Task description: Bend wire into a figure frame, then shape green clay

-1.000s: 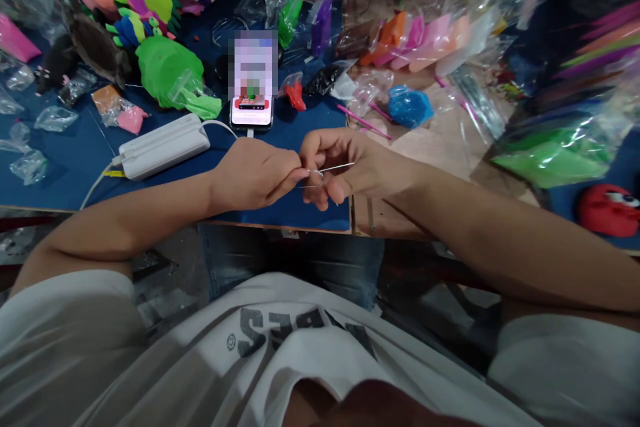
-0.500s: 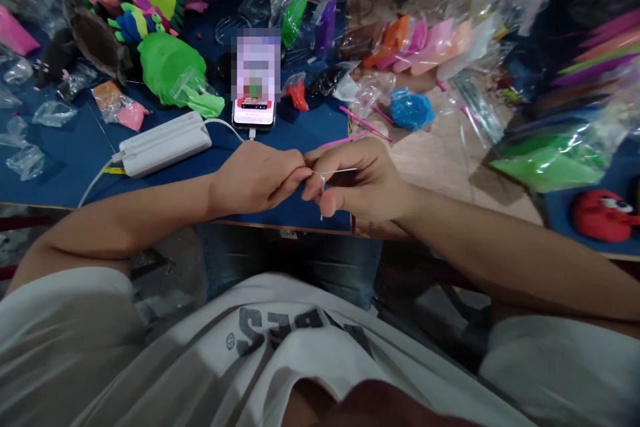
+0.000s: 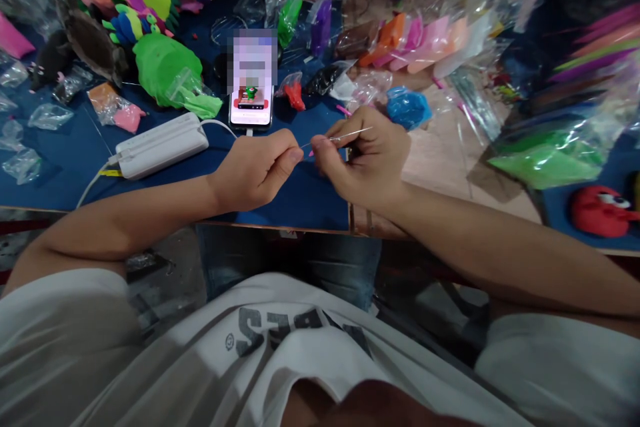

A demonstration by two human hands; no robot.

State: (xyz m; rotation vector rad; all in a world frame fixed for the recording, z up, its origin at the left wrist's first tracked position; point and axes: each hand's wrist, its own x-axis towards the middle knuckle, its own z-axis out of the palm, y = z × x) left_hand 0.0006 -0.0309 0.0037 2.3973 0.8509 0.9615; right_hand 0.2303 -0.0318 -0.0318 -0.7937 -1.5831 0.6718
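Observation:
Over the front of the blue table my left hand [image 3: 257, 170] is closed, thumb pressed against the curled forefinger. It pinches one end of a thin, pale, wire-like strand. Facing it, my right hand [image 3: 373, 157] pinches the same thin strand [image 3: 357, 133] between thumb and forefinger, and a length sticks out past those fingers toward the upper right. A short gap separates the two hands, bridged by the strand. Behind the right hand's fingertips shows a bit of pink stick, mostly hidden. A lit phone [image 3: 251, 110] lies just beyond the left hand.
A white power bank [image 3: 163, 147] with cables lies left of the phone. Behind it is a green clay shape [image 3: 167, 70]. Blue clay in plastic [image 3: 409, 107] and bagged green clay [image 3: 547, 157] lie to the right, near a red clay figure [image 3: 600, 211].
My hands have drawn apart from nearly touching. The right hand has risen away from me, and the strand now stretches between them. The view has shifted slightly.

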